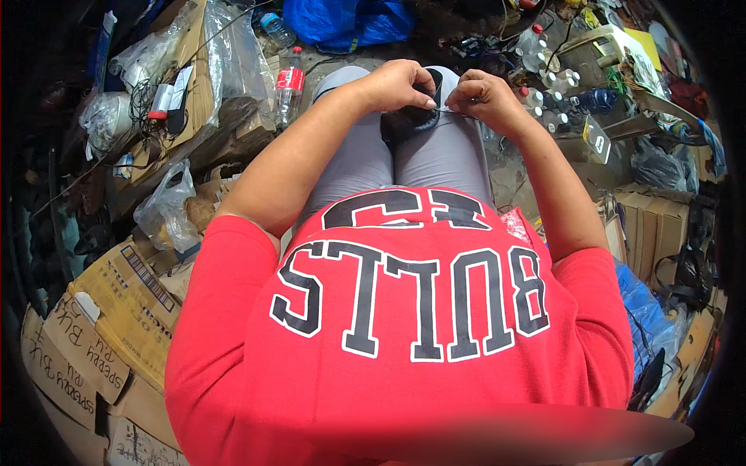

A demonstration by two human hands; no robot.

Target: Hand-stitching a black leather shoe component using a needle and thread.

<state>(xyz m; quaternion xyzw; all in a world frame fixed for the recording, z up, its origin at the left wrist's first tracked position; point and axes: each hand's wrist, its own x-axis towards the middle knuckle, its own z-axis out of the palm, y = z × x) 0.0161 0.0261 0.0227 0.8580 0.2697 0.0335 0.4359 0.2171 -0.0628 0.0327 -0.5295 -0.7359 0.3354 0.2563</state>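
Observation:
A glossy black item (410, 123), curved and possibly a shoe, rests on my lap between the grey-trousered thighs. Its far part lies behind my left hand, so I cannot make out its full shape. My left hand (400, 85) is closed at its edge, thumb and fingers pinched on it. Just to the right, my right hand (483, 97) has its fingers curled and pinched together. Whatever those fingertips hold is too small to name. A narrow gap separates the two hands.
A clear bottle with a red label (290, 85) stands left of my knees. Several small bottles (556, 101) cluster to the right, near a wooden frame (637, 116). Blue plastic sheeting (350, 23) lies ahead. Cardboard (116, 303) and plastic bags (167, 206) crowd the left side.

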